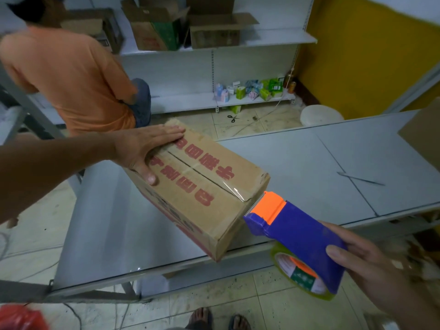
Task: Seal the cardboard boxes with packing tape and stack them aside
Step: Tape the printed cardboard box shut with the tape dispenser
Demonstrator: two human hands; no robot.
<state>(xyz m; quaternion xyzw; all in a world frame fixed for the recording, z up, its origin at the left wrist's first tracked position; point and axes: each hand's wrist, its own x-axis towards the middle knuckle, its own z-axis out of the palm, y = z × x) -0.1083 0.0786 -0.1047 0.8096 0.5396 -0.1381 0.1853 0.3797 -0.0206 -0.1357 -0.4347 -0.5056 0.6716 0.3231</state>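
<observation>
I have my left hand (pixel 145 152) spread flat, gripping nothing, on the far end of the brown cardboard box with red lettering (pixel 197 184), which lies on the grey metal table (pixel 321 167). My right hand (pixel 371 265) is wrapped around the blue and orange tape dispenser (pixel 295 236) at the near top edge. Clear tape seems to cover the seam, so I judge cutting and stacking remain
</observation>
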